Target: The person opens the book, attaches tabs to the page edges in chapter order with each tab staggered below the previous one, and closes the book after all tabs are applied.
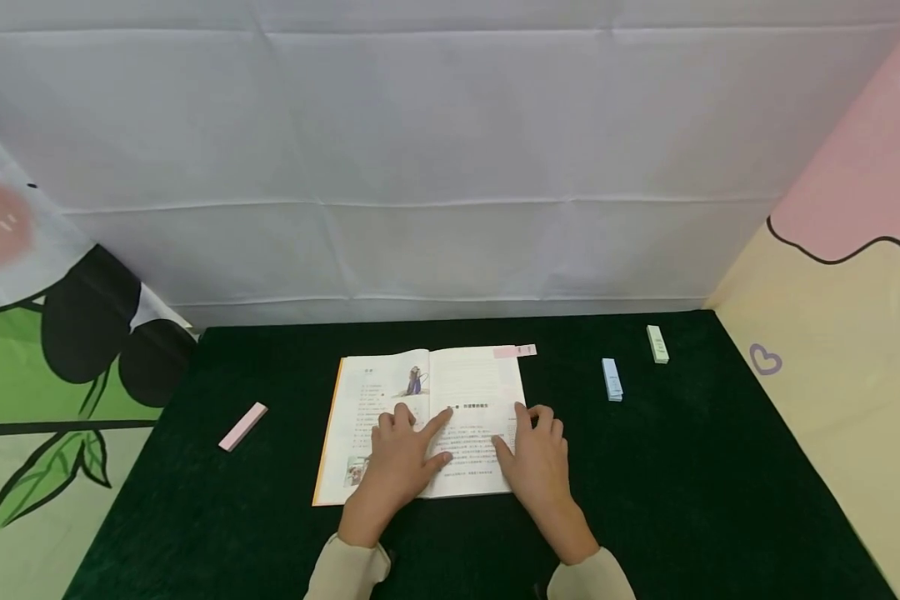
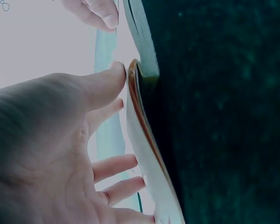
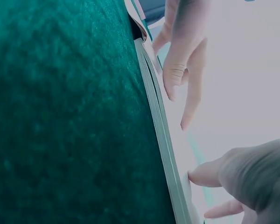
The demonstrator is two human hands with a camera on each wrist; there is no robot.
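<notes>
An open book (image 1: 427, 417) lies at the middle of the surface (image 1: 682, 483), near its front edge. The left hand (image 1: 399, 462) rests flat, fingers straight, on the left page — the right hand (image 1: 537, 458) lies released on the right page's outer edge.

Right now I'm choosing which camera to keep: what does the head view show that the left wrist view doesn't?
Head only: pink pad, blue pad, green pad, the pink tab on the page, the printed text, both sleeves. Left wrist only: the book's orange cover edge lifting off the cloth. Both: left hand flat on the book, right hand beside it.
</notes>
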